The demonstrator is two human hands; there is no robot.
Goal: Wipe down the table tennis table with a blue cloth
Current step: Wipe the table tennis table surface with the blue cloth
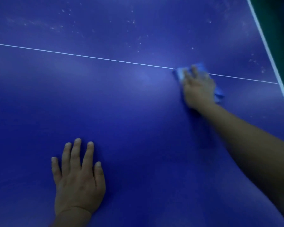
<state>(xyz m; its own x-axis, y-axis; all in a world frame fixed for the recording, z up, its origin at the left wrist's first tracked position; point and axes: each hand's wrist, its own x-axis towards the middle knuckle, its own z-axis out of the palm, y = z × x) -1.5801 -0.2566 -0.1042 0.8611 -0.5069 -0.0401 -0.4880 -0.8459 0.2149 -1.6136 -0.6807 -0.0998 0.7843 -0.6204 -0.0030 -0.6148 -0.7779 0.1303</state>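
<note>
The blue table tennis table [121, 99] fills the view, crossed by a thin white centre line [92, 57]. My right hand [197, 89] lies flat on a folded blue cloth [202, 67] and presses it onto the table right on the white line; the hand is blurred. The cloth shows past the fingertips and at the hand's right side. My left hand [78, 174] rests flat on the table near the bottom, fingers spread and straight, holding nothing.
White specks and smears [134, 22] dot the table surface beyond the white line. A white border stripe [267, 49] marks the table's right edge, with a dark green floor [279, 17] past it.
</note>
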